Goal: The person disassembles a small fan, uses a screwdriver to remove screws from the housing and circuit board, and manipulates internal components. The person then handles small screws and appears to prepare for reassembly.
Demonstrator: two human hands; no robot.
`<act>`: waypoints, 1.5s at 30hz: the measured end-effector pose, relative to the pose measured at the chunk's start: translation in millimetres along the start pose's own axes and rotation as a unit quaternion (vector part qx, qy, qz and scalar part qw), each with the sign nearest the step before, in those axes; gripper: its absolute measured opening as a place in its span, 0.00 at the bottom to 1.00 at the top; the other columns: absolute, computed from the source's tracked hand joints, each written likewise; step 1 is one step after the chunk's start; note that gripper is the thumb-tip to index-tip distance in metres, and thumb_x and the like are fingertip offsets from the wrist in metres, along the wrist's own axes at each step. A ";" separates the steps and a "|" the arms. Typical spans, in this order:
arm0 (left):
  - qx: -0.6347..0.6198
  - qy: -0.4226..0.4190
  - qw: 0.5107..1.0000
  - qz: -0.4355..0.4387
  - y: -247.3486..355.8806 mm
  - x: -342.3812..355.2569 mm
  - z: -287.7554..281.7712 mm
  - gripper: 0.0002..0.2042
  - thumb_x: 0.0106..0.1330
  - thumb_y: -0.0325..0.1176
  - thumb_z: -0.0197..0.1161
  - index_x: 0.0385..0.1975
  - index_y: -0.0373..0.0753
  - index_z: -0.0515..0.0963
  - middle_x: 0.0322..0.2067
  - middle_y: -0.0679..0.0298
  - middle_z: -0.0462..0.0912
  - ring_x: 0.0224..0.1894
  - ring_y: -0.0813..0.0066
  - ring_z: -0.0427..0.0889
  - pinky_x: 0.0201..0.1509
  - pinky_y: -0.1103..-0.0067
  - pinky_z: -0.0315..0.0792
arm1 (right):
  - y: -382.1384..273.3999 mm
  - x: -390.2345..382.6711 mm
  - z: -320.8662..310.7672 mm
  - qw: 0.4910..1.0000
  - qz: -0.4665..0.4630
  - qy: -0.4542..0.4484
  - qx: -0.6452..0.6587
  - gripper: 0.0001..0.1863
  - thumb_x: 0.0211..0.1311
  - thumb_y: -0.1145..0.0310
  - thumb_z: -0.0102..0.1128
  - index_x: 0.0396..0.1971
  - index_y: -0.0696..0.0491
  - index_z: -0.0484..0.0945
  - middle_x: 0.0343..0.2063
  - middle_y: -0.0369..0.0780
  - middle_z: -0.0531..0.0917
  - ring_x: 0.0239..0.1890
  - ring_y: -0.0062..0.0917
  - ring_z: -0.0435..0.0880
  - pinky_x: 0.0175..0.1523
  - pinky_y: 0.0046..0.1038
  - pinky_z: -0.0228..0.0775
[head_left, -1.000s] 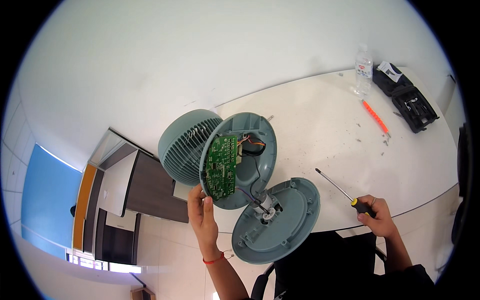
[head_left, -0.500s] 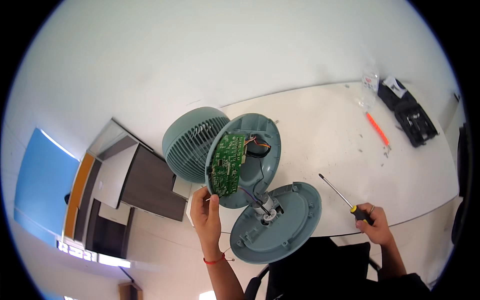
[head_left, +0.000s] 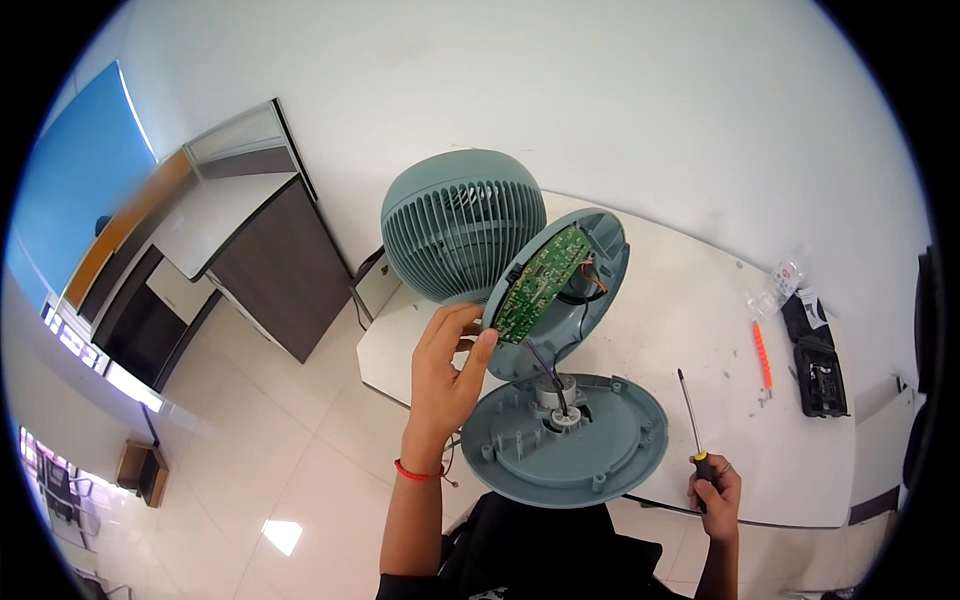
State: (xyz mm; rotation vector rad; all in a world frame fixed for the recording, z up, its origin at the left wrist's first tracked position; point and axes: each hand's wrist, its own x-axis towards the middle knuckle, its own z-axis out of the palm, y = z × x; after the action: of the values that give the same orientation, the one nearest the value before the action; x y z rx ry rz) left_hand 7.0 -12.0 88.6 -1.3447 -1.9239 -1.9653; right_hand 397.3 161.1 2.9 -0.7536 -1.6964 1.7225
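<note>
A grey-green fan stands opened up on the white table, its round slatted head (head_left: 465,225) at the back left. My left hand (head_left: 448,365) grips the lower left rim of the tilted oval base shell (head_left: 608,275), thumb on the near side. Inside that shell sits a green circuit board (head_left: 545,287), with coloured wires beside it. Wires run down to a white motor part on the flat oval base plate (head_left: 620,430), which overhangs the table's front edge. My right hand (head_left: 717,495) is closed round the black and yellow handle of a screwdriver (head_left: 690,412), its tip pointing away from me.
An orange-red rod (head_left: 763,357), a clear plastic bottle (head_left: 782,283) and an open black tool case (head_left: 818,368) lie at the table's right. Small bits are scattered on the white table (head_left: 690,300). Left stands a dark-sided desk (head_left: 280,270).
My view has swung left, so everything sits differently in it. The left hand still holds the shell's rim. In the right hand, the screwdriver now points more straight ahead.
</note>
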 end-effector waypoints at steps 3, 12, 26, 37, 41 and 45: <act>-0.001 0.009 1.000 0.000 -3.6 -4.5 -0.7 0.12 0.69 0.27 0.62 0.48 0.29 0.78 0.44 0.56 0.80 0.42 0.69 0.83 0.46 0.76 0.79 | -0.7 -0.8 0.9 1.000 0.008 0.004 -0.005 0.17 0.63 0.72 0.60 0.51 0.59 0.74 0.23 0.36 0.77 0.18 0.13 0.69 0.24 0.17 0.60; 0.034 0.031 0.999 0.006 -6.6 -9.2 3.7 0.13 0.69 0.29 0.63 0.48 0.28 0.79 0.41 0.57 0.81 0.40 0.71 0.83 0.45 0.78 0.78 | -0.6 -2.3 3.3 0.999 -0.017 0.009 -0.032 0.18 0.63 0.67 0.61 0.50 0.59 0.75 0.23 0.36 0.77 0.18 0.14 0.70 0.24 0.17 0.62; 0.038 0.039 0.998 -0.026 -21.0 -17.5 5.7 0.16 0.72 0.30 0.60 0.56 0.30 0.77 0.47 0.58 0.81 0.46 0.72 0.80 0.50 0.77 0.74 | 2.9 -6.5 -3.1 0.999 -0.025 0.025 -0.026 0.15 0.63 0.72 0.62 0.49 0.59 0.76 0.26 0.34 0.77 0.22 0.13 0.72 0.26 0.16 0.64; -0.037 0.295 0.950 -0.098 -76.0 -175.2 -39.8 0.15 0.73 0.36 0.51 0.42 0.29 0.78 0.38 0.54 0.82 0.40 0.65 0.81 0.43 0.74 0.73 | -26.5 -62.2 -83.0 0.939 -0.076 0.324 -0.082 0.21 0.71 0.71 0.51 0.60 0.60 0.65 0.33 0.35 0.75 0.28 0.12 0.69 0.34 0.16 0.64; -0.027 0.201 0.969 -0.141 -38.0 -252.0 29.6 0.17 0.73 0.41 0.48 0.29 0.33 0.74 0.29 0.56 0.77 0.31 0.65 0.75 0.37 0.73 0.69 | -42.1 -70.4 -99.0 0.899 0.000 0.407 -0.159 0.18 0.67 0.72 0.54 0.55 0.60 0.71 0.27 0.33 0.76 0.24 0.13 0.69 0.31 0.19 0.64; -0.057 0.033 0.976 -0.208 10.0 -288.6 79.6 0.16 0.72 0.38 0.50 0.24 0.34 0.75 0.25 0.56 0.77 0.28 0.64 0.74 0.34 0.72 0.68 | -45.2 -64.6 -110.0 0.832 0.004 0.387 -0.398 0.17 0.59 0.70 0.62 0.47 0.60 0.78 0.22 0.40 0.80 0.23 0.23 0.77 0.31 0.27 0.69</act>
State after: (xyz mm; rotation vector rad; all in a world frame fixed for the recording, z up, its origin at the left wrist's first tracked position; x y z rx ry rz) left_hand 230.4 -91.3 -94.5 -0.9359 -2.2351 -2.2975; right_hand 523.7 185.1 44.6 -1.5547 -1.7173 0.4511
